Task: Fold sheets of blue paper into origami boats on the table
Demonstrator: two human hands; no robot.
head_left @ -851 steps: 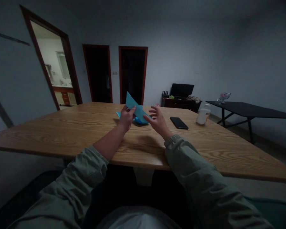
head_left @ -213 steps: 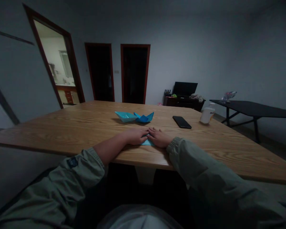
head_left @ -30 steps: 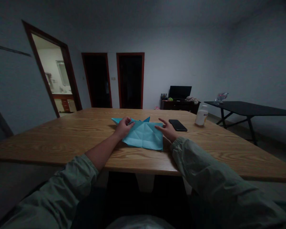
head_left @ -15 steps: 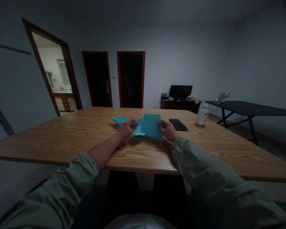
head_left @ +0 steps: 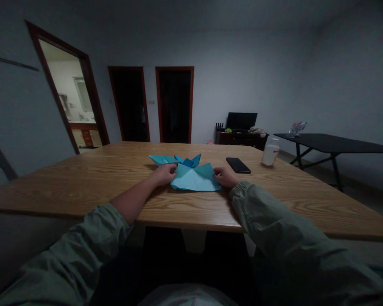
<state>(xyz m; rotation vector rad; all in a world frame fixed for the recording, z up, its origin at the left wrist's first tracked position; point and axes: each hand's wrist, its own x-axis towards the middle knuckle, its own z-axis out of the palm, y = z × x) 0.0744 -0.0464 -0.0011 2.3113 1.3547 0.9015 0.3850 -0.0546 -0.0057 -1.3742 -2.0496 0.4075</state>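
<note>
We are working at a wooden tabletop (head_left: 83, 189) with both bare hands, and we are holding a folded sheet of blue origami paper (head_left: 194, 180) down on it, roughly midway across the width and near the far side of our reach. Our left hand (head_left: 162, 174) is curving over the sheet's left side, while our right hand (head_left: 225, 177) is resting at its right corner. Both grips are looking narrow and curled close to the paper, though in this dim view we cannot tell whether they are pinching it or only pressing it down.

We are judging the sheet to be very light and fairly soft, yet springy along its creases. It will probably slide easily on the smooth wood and crush under careless pressure, so its outer corners and folded edges look like the best places to take hold, rather than its raised middle.

We are counting three paper pieces in all: the sheet, a pale blue paper boat (head_left: 161, 159) and a darker blue paper boat (head_left: 187, 162), with the two boats sitting side by side just behind the sheet. To the right, we are also seeing one black smartphone (head_left: 238, 165) and one white plastic bottle (head_left: 270, 154) standing farther along.
</note>
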